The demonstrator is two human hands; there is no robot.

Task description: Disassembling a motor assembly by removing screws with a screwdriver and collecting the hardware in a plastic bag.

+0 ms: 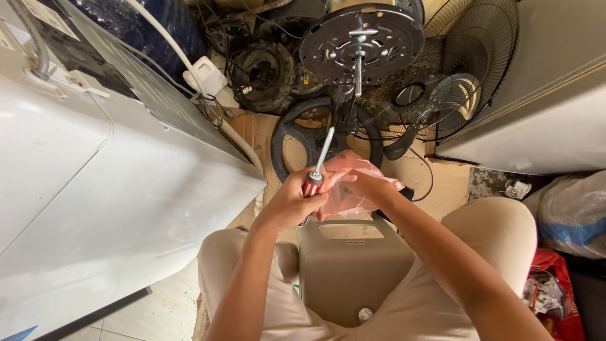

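My left hand (pixel 287 203) grips a screwdriver (pixel 319 165) by its red and white handle, its metal shaft pointing up and away. My right hand (pixel 369 188) is closed on a crumpled pink plastic bag (pixel 347 180), right beside the left hand. Both hands hover above a grey-brown box-shaped appliance base (pixel 350 262) held between my knees. Ahead stands a round black fan motor plate (pixel 361 43) with a metal shaft sticking out toward me.
A large white appliance (pixel 95 189) fills the left side. Black wire fan guards (pixel 461 69) and fan parts are piled at the back. A grey cabinet (pixel 543 107) stands at right, with bags (pixel 571 215) on the floor beside my right knee.
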